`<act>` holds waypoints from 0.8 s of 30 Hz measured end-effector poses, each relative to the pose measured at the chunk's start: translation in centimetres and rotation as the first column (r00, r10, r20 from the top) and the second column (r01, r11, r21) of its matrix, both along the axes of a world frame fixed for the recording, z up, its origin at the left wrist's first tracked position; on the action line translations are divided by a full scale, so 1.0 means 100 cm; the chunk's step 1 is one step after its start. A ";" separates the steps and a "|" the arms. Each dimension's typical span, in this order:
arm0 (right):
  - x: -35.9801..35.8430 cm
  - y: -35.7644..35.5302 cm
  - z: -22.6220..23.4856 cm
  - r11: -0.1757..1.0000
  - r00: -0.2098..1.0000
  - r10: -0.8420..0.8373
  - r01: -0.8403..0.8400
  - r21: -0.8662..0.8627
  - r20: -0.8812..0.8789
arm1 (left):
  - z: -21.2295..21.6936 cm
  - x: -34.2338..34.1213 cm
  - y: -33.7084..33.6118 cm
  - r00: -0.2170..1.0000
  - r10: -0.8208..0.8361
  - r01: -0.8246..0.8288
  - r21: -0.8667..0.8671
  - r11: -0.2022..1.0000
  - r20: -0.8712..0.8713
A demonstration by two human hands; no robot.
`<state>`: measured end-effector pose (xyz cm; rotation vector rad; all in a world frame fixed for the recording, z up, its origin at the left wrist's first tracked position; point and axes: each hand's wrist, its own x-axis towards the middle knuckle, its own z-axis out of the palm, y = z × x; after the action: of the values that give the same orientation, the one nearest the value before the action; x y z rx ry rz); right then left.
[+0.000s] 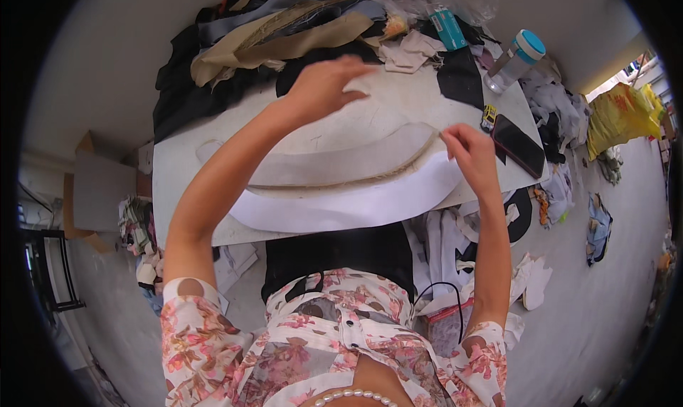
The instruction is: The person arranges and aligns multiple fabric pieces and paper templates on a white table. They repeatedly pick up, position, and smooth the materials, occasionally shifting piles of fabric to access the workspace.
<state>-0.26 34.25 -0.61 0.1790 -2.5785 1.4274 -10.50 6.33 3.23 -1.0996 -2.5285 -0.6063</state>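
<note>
On the white table (178,186) lies a white crescent-shaped piece (341,211) along the near edge. Just beyond it, partly overlapping it, is a pale translucent curved strip (320,168) with a frayed brownish lower edge. My right hand (471,154) is closed, thumb and finger pinched at the strip's right tip. Further back, my left hand (326,88) hangs over the table with its fingers stretched out and holding nothing. My left forearm crosses over the strip's left part and hides some of it.
Black, tan and blue-grey cloth scraps (284,37) heap along the far edge. A teal box (447,28), a clear jar (512,62) with a blue lid, a yellow object (489,117) and a phone (518,145) lie rightward. Cardboard (103,193) stands left; scraps (599,229) litter the floor.
</note>
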 end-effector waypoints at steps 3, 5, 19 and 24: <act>-0.053 0.012 -0.041 0.984 0.991 -0.108 0.094 0.154 0.084 | -0.003 -0.020 0.021 0.968 0.226 -0.218 0.084 0.972 -0.112; -0.063 0.022 -0.057 0.966 0.982 -0.152 0.123 0.225 0.115 | -0.004 -0.009 0.035 0.928 0.202 -0.245 0.104 0.964 0.311; -0.064 0.024 -0.066 0.959 0.968 -0.182 0.135 0.251 0.175 | -0.066 -0.025 0.107 0.760 0.131 0.096 -0.309 0.946 0.636; -0.062 0.022 -0.062 0.963 0.965 -0.176 0.127 0.239 0.196 | -0.069 -0.024 0.111 0.772 0.123 0.117 -0.330 0.937 0.624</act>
<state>-6.44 36.42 -6.81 -0.1510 -2.8546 1.1568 -12.89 17.43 -3.62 -1.1415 -3.3425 -0.6193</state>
